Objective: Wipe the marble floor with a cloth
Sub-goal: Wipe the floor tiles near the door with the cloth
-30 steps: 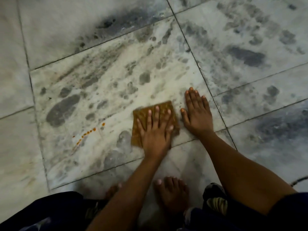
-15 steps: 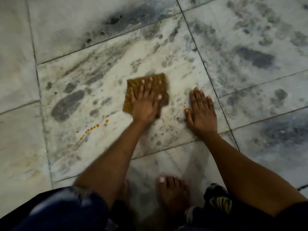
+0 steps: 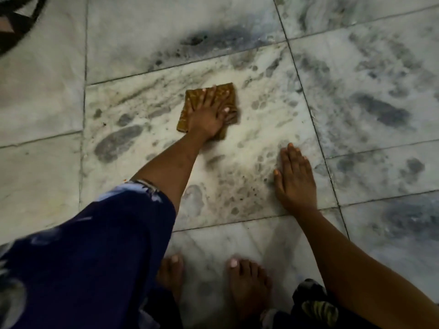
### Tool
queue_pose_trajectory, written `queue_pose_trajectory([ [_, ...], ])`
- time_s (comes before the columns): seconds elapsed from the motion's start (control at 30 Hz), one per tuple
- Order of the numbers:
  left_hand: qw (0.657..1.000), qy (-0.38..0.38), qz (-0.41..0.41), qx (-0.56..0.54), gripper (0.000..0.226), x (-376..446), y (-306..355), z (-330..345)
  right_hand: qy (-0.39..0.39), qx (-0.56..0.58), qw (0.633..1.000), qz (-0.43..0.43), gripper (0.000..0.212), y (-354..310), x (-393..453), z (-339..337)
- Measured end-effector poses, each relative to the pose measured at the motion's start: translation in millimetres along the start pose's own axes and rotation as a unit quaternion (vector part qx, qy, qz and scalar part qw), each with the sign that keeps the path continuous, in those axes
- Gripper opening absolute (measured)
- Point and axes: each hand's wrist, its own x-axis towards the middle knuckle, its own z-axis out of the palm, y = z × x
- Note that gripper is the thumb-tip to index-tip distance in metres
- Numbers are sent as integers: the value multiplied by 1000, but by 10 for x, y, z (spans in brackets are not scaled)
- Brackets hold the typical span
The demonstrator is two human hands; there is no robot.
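Fingers (image 3: 217,97) of the left hand (image 3: 209,117) lie straight and slightly apart, pressed flat on the brown cloth (image 3: 225,91); none curl round it. Fingers (image 3: 293,160) of the right hand (image 3: 294,179) lie straight and together, flat on the marble floor (image 3: 356,67), bracing the body and holding nothing.

Change: one second ago the cloth lay at the near edge of the centre slab, just beside the right hand. It now lies in the upper middle of that slab, well apart from the right hand, which has stayed in place. The left arm has extended with it, and its blue sleeve (image 3: 95,245) now fills the lower left of the view.

Meaning for the task, as a judgement: a forward wiping stroke is in progress and near full reach. Dark specks remain on the slab near the right hand, so that zone probably needs a further pass.

Count, largest first:
- Floor: one, of several slabs divided by thin joints.
- Sleeve: one.
- Feet: two, bare, a left foot (image 3: 169,271) and a right foot (image 3: 248,279).
- Hands: two.
- Cloth: one, folded square.
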Motion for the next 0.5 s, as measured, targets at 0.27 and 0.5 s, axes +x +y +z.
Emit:
queue_pose_trajectory([
  [0.27,997,77,-8,-15,53,-1516,165,579,-23,-10,999,-38,63,-316,314,46],
  [0.5,998,40,17,41,54,-1041,-379,345,-29,-28,999,-20,68,-686,459,257],
])
